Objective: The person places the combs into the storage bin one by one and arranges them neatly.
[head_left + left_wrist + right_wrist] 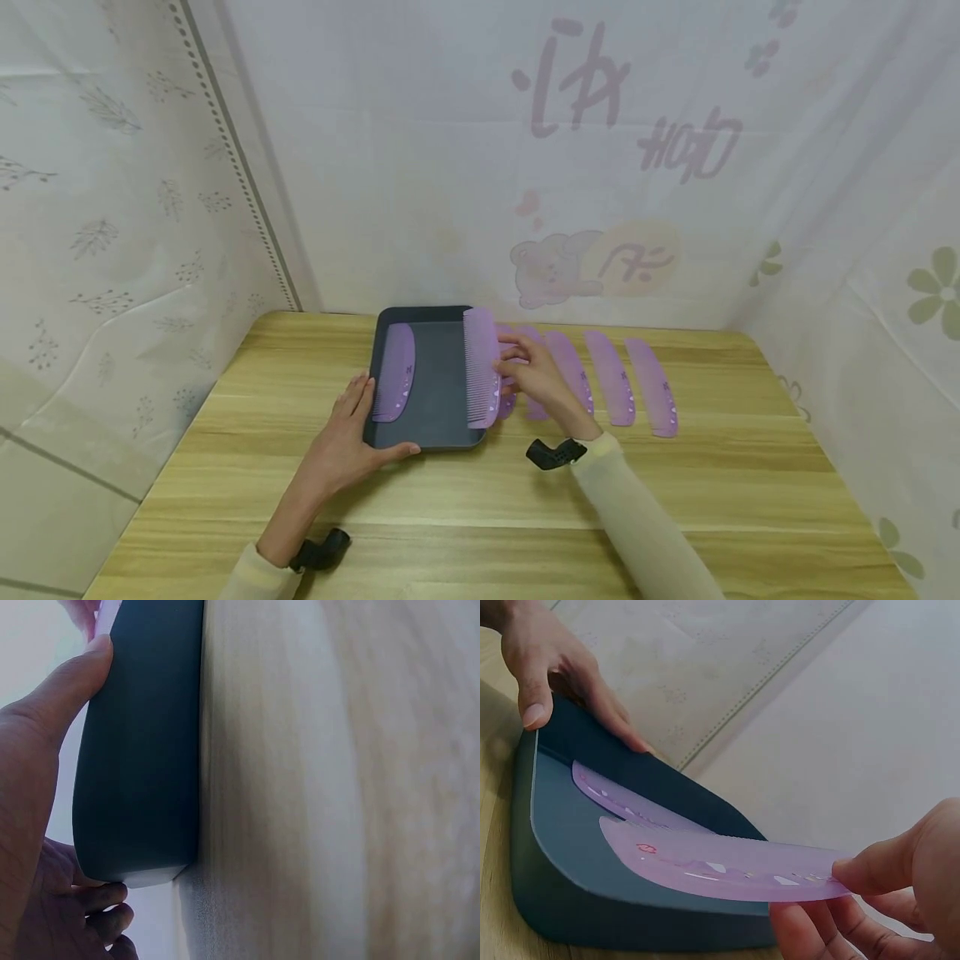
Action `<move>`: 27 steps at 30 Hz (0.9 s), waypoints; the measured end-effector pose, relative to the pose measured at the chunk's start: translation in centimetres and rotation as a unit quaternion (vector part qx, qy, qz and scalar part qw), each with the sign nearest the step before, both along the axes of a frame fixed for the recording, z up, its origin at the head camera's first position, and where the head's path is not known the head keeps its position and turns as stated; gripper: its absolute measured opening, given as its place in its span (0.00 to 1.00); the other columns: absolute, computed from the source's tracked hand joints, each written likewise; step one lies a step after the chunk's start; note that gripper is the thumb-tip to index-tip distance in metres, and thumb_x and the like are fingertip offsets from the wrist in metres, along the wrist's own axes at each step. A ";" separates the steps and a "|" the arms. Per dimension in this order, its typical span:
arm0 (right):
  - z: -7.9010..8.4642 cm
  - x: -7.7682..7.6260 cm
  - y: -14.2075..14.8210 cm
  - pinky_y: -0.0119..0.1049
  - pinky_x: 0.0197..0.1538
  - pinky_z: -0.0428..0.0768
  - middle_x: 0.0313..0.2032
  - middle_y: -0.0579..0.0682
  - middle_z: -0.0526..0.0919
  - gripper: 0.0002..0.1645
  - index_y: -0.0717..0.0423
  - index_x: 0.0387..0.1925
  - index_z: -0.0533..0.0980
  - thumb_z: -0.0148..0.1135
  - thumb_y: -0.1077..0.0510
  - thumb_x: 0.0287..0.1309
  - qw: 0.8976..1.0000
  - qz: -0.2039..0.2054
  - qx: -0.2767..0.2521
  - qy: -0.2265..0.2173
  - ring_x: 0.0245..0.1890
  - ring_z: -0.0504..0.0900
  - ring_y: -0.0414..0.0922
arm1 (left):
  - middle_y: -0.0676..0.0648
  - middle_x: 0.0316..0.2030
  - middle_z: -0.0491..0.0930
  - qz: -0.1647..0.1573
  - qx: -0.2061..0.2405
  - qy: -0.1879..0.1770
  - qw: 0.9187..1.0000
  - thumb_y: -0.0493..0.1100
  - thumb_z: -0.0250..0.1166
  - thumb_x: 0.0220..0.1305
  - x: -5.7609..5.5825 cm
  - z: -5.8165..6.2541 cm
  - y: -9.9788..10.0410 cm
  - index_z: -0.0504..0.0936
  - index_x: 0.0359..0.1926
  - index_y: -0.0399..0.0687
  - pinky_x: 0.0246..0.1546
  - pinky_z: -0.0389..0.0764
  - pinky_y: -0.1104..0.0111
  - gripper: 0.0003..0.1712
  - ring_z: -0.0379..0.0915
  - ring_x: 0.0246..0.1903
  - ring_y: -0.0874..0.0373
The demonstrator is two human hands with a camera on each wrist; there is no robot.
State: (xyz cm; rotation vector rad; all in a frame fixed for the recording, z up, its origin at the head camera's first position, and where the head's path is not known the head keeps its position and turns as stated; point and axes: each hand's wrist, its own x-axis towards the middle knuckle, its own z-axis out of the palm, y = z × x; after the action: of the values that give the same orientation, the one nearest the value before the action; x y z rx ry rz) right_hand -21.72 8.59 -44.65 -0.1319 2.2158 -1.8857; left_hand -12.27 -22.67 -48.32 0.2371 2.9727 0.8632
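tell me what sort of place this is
Likely a small curtained-off tabletop workspace, perhaps indoors: printed cloths hang behind and on both sides of a wood-grain table, where a dark tray sits beside a row of purple combs.

table (757, 500): wood-grain | back cloth (405, 167): pale, lettered | left cloth (127, 250): leaf-printed | right cloth (862, 233): flower-printed

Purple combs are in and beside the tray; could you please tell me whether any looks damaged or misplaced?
Nothing stands out: one comb lies in the tray, the right hand holds another, and the others, some partly hidden, lie in a row; no damage shows.
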 end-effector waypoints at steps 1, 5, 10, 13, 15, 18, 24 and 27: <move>0.0 -0.1 -0.2 0.50 0.39 0.90 0.42 0.54 0.81 0.32 0.54 0.69 0.71 0.65 0.66 0.64 1.000 0.002 -0.002 0.000 0.30 0.86 0.43 | 0.37 0.83 0.40 0.000 0.000 0.000 1.000 0.81 0.70 0.46 0.0 0.0 0.0 0.42 0.82 0.38 0.79 0.49 0.42 0.80 0.36 0.82 0.38; 0.0 -0.3 -0.9 0.46 0.37 0.90 0.42 0.54 0.81 0.31 0.51 0.68 0.72 0.64 0.66 0.65 1.000 0.006 -0.005 -0.003 0.31 0.87 0.45 | 0.37 0.83 0.40 -0.001 0.000 0.000 1.000 0.81 0.71 0.46 0.0 0.0 0.0 0.42 0.82 0.38 0.79 0.49 0.42 0.80 0.36 0.82 0.38; 0.2 -0.7 -1.7 0.43 0.36 0.89 0.42 0.55 0.80 0.30 0.50 0.67 0.73 0.64 0.66 0.65 1.000 0.002 -0.008 -0.008 0.31 0.86 0.46 | 0.37 0.83 0.39 0.001 0.003 0.000 1.000 0.81 0.70 0.46 0.0 0.0 0.0 0.42 0.82 0.39 0.78 0.51 0.41 0.80 0.36 0.82 0.38; 0.3 -1.0 -2.2 0.41 0.35 0.89 0.41 0.56 0.80 0.30 0.51 0.66 0.74 0.65 0.67 0.64 1.000 0.000 -0.012 -0.011 0.30 0.86 0.46 | 0.38 0.83 0.39 0.002 0.004 -0.001 1.000 0.82 0.70 0.46 0.0 -0.1 0.0 0.42 0.82 0.39 0.78 0.52 0.40 0.80 0.36 0.82 0.38; 0.4 -1.2 -2.6 0.41 0.35 0.89 0.42 0.56 0.79 0.30 0.50 0.67 0.73 0.65 0.67 0.65 1.000 0.003 -0.008 -0.012 0.29 0.86 0.46 | 0.37 0.83 0.39 0.003 0.004 -0.001 1.000 0.82 0.70 0.46 0.0 0.0 0.0 0.42 0.82 0.39 0.77 0.53 0.39 0.80 0.36 0.82 0.37; 0.4 -1.5 -2.9 0.43 0.36 0.90 0.43 0.56 0.79 0.31 0.51 0.68 0.72 0.65 0.66 0.65 1.000 0.008 0.002 -0.010 0.28 0.86 0.45 | 0.37 0.83 0.39 0.003 0.005 -0.003 1.000 0.81 0.70 0.46 0.0 0.0 0.0 0.43 0.82 0.39 0.77 0.53 0.39 0.80 0.37 0.81 0.36; 0.2 -2.2 -3.8 0.42 0.35 0.90 0.45 0.58 0.80 0.32 0.55 0.70 0.70 0.65 0.65 0.65 0.999 0.019 0.026 0.003 0.28 0.84 0.45 | 0.37 0.83 0.39 0.004 0.005 -0.007 1.000 0.82 0.70 0.46 0.0 0.1 0.0 0.43 0.82 0.38 0.77 0.53 0.39 0.80 0.37 0.81 0.36; 0.3 -2.5 -4.3 0.40 0.34 0.90 0.46 0.60 0.80 0.33 0.56 0.70 0.70 0.65 0.66 0.65 0.999 0.022 0.035 0.010 0.30 0.84 0.44 | 0.37 0.83 0.40 0.003 0.006 -0.006 1.000 0.81 0.70 0.46 0.0 0.1 0.1 0.43 0.82 0.38 0.78 0.52 0.40 0.80 0.36 0.82 0.37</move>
State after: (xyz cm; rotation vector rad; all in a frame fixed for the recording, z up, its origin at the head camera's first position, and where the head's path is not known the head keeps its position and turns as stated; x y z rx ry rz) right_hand -24.25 4.26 -44.36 -0.1878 2.2694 -1.7889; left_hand -12.25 -22.62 -48.22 0.2220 2.9600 0.8797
